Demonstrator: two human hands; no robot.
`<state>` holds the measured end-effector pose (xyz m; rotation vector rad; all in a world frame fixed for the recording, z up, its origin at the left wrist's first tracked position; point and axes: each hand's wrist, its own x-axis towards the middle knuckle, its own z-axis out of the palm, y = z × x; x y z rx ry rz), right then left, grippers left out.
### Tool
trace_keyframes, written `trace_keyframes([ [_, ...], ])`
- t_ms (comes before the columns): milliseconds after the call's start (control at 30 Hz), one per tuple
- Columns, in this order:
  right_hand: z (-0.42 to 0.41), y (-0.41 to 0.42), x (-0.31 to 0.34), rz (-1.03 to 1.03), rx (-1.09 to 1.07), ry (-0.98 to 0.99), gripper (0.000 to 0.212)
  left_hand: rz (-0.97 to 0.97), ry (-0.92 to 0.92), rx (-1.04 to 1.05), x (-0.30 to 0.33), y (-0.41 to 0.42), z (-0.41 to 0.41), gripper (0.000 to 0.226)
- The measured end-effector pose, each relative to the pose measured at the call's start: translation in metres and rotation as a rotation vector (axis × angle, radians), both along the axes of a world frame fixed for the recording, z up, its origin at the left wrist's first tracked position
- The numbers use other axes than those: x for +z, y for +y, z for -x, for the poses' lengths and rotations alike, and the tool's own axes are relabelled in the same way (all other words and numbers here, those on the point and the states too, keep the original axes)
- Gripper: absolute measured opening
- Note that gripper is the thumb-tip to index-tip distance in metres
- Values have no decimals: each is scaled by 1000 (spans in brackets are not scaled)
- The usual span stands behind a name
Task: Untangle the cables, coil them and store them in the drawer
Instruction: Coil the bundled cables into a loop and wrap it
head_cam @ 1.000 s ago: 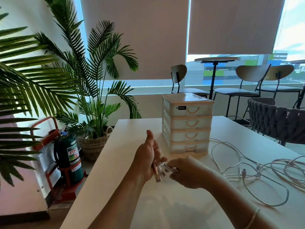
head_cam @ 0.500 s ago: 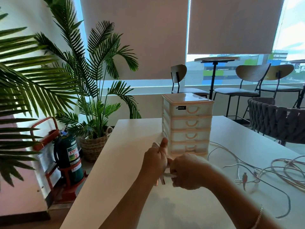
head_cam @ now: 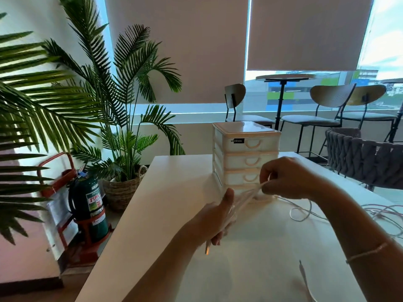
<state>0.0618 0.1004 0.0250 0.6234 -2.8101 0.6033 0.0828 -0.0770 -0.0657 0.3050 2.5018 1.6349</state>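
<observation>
The cable [head_cam: 246,199] between the hands is blurred, so its strands cannot be counted. The left hand [head_cam: 218,216] covers how it is held. The pile of cables [head_cam: 379,214] is cut by the right edge. The right hand [head_cam: 287,179] hides part of the lower drawers [head_cam: 242,178].

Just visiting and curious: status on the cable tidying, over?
Left hand and right hand both grip white cable, stretched between them. Drawers all closed. More cables loose at right.
</observation>
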Motion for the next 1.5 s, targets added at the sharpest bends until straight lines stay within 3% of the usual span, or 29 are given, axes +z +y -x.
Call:
trace_keyframes([
  [167,20,13,-2,215,-51,-73,17,-266,-114,-298,-5,2,-1,69],
  [300,44,21,-17,342,-132,-89,17,-385,-163,-292,-6,-2,3,51],
  [500,67,31,-47,423,-267,-123,19,-710,-291,-515,2,-23,7,53],
  [600,75,43,-61,359,-382,-118,14,-805,-322,-672,4,-29,11,51],
  [733,78,66,-66,106,-713,6,16,-914,-343,-836,1,-40,18,49],
  [800,77,73,-63,-33,-833,14,29,-900,-334,-838,0,-40,20,47],
  [867,72,72,-57,-228,-885,-128,58,-867,-333,-797,-2,-37,22,49],
  [933,63,60,-52,-388,-820,-256,76,-851,-337,-751,-2,-37,22,50],
  [1000,53,41,-44,-405,-595,-202,76,-848,-331,-707,-3,-36,22,50],
  [1133,25,-13,-32,38,67,84,42,-808,-343,-624,-4,-33,19,47],
  [1200,13,-35,-30,116,236,213,27,-793,-327,-609,-3,-34,18,45],
  [1267,7,-46,-30,131,307,275,18,-792,-321,-567,-2,-36,17,46],
  [1400,7,-48,-31,94,340,206,11,-766,-317,-462,-3,-33,15,46],
  [1500,11,-49,-30,-96,320,153,10,-767,-312,-489,-4,-30,14,46],
])
